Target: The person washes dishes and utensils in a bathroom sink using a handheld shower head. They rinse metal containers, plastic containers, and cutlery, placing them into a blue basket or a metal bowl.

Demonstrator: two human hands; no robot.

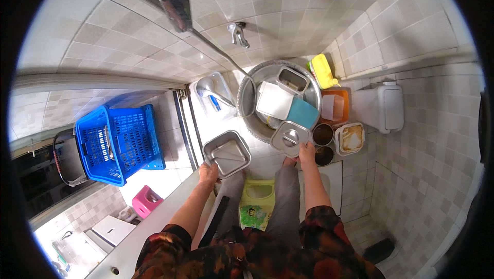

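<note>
My left hand [208, 173] grips the lower left rim of a square stainless steel container [227, 154], whose open top faces me. In my right hand [307, 153] is a steel lid [286, 138] with a recessed handle, held by its lower right edge over the front rim of a large round metal basin [247, 124]. Inside the basin lie a white plastic lid or container [274, 100], a light blue piece [302, 113] and a rectangular metal container [293, 80]. A thin hose [224, 56] hangs down into the basin's left side.
Left of the basin, a clear tray [227, 86] holds a ladle [205, 87]. To its right stand a yellow bottle [323, 71], an orange container [340, 106], two dark-mouthed cups [322, 135] and a stained white tub [351, 139]. A tap [238, 35] is on the wall; a blue crate [115, 144] stands far left.
</note>
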